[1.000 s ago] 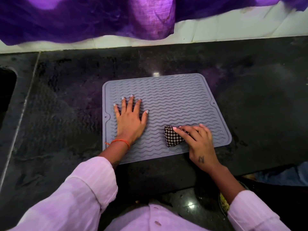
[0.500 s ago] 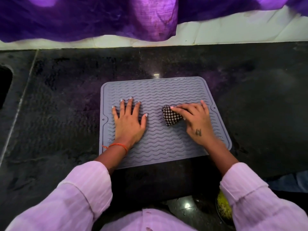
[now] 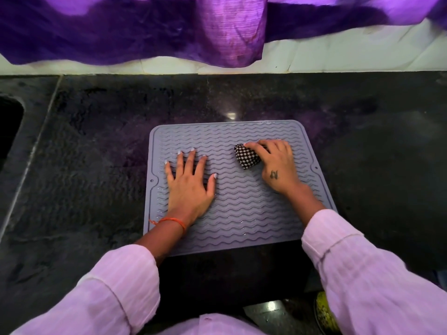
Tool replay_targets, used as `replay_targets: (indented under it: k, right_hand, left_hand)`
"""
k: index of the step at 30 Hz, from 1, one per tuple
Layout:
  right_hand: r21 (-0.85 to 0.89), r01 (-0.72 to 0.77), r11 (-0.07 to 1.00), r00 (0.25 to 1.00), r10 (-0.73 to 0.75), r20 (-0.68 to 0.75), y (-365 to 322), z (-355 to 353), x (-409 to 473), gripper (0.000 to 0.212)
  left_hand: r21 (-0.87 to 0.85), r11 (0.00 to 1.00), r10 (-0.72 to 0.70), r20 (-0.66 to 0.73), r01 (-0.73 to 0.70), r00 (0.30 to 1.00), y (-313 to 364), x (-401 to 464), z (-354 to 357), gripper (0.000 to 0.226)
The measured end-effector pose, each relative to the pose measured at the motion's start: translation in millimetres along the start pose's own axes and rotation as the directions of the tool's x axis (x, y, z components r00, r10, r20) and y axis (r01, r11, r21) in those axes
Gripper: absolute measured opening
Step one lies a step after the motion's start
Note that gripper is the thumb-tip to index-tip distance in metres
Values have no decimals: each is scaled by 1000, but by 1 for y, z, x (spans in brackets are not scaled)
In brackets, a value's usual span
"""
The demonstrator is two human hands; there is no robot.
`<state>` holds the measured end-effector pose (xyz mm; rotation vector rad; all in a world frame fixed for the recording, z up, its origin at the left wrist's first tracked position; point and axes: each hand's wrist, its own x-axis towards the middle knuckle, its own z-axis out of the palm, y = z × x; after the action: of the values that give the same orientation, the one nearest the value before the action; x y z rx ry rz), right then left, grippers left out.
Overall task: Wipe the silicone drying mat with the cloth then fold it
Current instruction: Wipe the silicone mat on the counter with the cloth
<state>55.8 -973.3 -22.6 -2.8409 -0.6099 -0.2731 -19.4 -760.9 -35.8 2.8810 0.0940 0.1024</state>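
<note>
Head view, right hand (image 3: 278,165) pressing cloth (image 3: 246,158), mat (image 3: 242,213)

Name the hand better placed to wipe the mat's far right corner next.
Right hand: it grips the cloth near that corner, while the left hand lies flat, pinning the mat.

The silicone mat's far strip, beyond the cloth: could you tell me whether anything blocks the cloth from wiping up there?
Nothing visible does. The checked cloth sits under the right hand on the grey mat, and the ribbed strip beyond it is bare. The left hand lies flat off to the side.
</note>
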Motion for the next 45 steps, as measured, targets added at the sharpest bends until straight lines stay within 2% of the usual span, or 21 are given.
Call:
replay_targets:
  k: [2,6,9,11,13,16,21,25,30,34,39,43,45]
  right_hand:
    - [51,9,999,999,-11,47,7,-9,12,67]
    - [27,-68,997,997,69,-20,4,-2,33,67]
    - [1,-93,996,995,93,30,-1,6,41,67]
    - [65,-84,994,992,77,101,5,-5,54,64]
    - [98,-69,993,995,61,84,11,-13,67,61]
    - [-13,-98,995,995,98,21,3,2,72,64]
    - [-40,-110,993,985,115,131,-1,-2,92,63]
    - [-81,-212,974,977,214,19,13,5,79,61]
    - [-41,-256,966,962,258,92,16,-2,90,55]
    - [-117,-405,907,914,406,-18,29,4,64,55]
    - [-90,-397,914,906,405,121,30,-13,76,50]
    - [-94,-505,858,860,509,22,20,-17,49,45]
    - [-145,-496,856,865,502,3,11,-5,29,46]
  left_hand:
    - [-5,1000,-3,0,3,1000,0,1,0,66]
    - [-8,1000,-3,-13,3,1000,0,0,1,67]
    - [-5,1000,-5,-11,4,1000,1,0,1,69]
    - [-1,1000,-6,-9,6,1000,0,1,1,70]
    - [-5,1000,-6,-10,6,1000,0,2,1,70]
    - [-13,1000,-9,-16,8,1000,0,2,1,69]
    - [-9,1000,-9,-9,9,1000,1,2,0,70]
    - [-6,1000,-10,-10,10,1000,-1,2,2,68]
    - [-11,1000,-5,1,5,1000,-1,2,1,67]
    - [-12,1000,-4,-6,4,1000,-1,2,1,68]
    - [-13,1000,0,-5,0,1000,-2,1,1,69]
    - [-19,1000,1,-15,-1,1000,-1,2,0,70]
    - [-17,1000,-3,-10,3,1000,-1,2,0,69]
